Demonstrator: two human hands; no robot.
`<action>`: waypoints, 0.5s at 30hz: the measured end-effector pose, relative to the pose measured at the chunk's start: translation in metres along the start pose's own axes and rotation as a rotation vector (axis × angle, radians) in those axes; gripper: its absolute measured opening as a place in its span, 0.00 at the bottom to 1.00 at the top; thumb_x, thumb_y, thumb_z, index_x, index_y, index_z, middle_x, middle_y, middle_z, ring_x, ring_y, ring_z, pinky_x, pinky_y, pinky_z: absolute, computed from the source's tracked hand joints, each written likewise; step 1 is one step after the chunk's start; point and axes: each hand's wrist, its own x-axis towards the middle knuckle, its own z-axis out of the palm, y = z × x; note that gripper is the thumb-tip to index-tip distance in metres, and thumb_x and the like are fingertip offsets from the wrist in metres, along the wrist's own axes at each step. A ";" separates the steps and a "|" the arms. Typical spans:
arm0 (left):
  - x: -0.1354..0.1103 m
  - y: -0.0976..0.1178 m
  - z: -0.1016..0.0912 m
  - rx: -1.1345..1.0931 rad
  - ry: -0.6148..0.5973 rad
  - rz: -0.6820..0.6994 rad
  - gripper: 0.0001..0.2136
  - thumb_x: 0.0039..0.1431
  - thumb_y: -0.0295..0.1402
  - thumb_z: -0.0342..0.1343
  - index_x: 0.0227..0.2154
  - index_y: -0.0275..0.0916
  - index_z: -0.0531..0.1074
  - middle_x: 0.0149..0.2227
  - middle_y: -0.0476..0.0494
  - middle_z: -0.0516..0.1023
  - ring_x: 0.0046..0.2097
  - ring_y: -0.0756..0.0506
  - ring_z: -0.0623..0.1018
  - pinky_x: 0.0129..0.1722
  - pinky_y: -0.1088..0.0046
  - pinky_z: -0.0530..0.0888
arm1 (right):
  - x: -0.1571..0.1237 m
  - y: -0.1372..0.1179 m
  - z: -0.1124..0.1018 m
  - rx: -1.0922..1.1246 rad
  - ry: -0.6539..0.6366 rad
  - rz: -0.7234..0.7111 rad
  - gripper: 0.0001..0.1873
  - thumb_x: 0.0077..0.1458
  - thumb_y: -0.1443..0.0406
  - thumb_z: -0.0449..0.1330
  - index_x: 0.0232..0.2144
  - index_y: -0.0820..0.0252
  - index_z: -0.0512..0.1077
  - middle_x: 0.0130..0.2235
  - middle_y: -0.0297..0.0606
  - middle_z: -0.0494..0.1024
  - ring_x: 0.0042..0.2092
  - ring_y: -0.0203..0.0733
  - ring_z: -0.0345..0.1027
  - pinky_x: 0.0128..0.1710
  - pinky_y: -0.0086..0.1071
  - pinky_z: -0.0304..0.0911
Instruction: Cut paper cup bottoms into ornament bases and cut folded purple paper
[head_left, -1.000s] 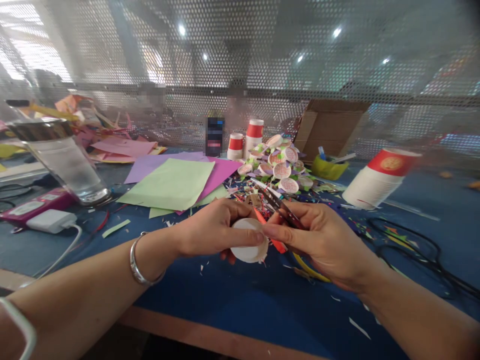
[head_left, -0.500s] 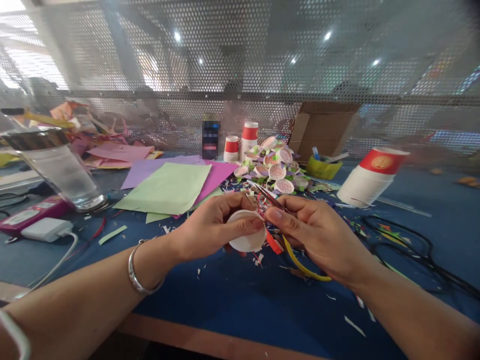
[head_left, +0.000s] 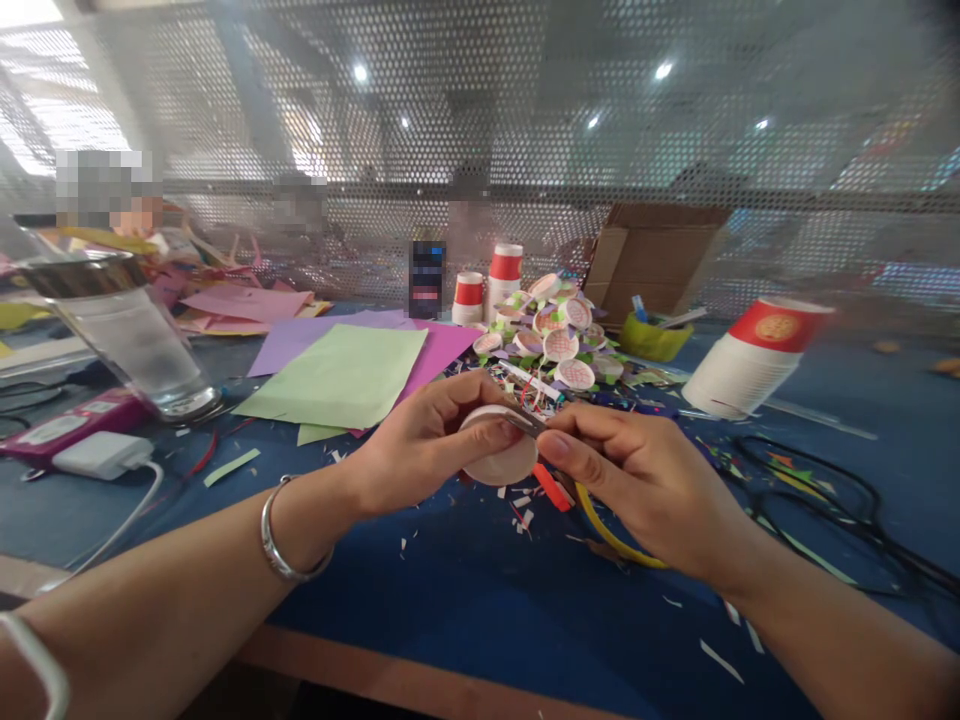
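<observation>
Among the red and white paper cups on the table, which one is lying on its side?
The large cup stack at the right, beside the black cables, lies tilted on its side; the two small cups near the mesh stand upright.

head-worn camera, close above table [head_left: 465, 610], facing forward and down

Free room: bare blue table top [head_left: 480, 610] in front of both hands, strewn only with flat paper scraps. Obstacles: heap of cut cup bottoms [head_left: 555, 335] just beyond the hands; stack of paper cups [head_left: 750, 358] lying tilted to the right; black cables [head_left: 825, 500] looped near the right forearm; glass jar [head_left: 127, 335], charger [head_left: 101, 452] and cord on the left; flat coloured sheets [head_left: 345, 370] left of centre; perforated screen [head_left: 525, 150] closing the far side
</observation>
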 end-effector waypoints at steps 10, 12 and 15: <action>0.003 0.001 0.001 -0.031 -0.047 0.044 0.07 0.60 0.32 0.61 0.30 0.35 0.71 0.28 0.51 0.69 0.30 0.53 0.68 0.31 0.78 0.67 | -0.003 -0.003 0.001 -0.120 0.060 -0.094 0.21 0.65 0.52 0.57 0.24 0.58 0.68 0.22 0.27 0.62 0.23 0.30 0.54 0.22 0.28 0.50; 0.002 -0.001 0.001 -0.034 -0.045 0.037 0.06 0.59 0.32 0.62 0.31 0.34 0.72 0.30 0.49 0.71 0.32 0.52 0.70 0.33 0.77 0.68 | -0.004 -0.004 0.001 -0.141 0.077 -0.127 0.21 0.65 0.53 0.56 0.24 0.58 0.68 0.21 0.26 0.62 0.22 0.30 0.54 0.22 0.27 0.50; 0.000 -0.003 0.001 -0.017 -0.035 0.039 0.06 0.59 0.32 0.61 0.33 0.34 0.73 0.31 0.47 0.72 0.33 0.51 0.71 0.35 0.75 0.70 | -0.006 -0.006 0.001 -0.177 0.095 -0.175 0.19 0.66 0.54 0.56 0.25 0.58 0.69 0.20 0.26 0.62 0.22 0.30 0.54 0.21 0.27 0.51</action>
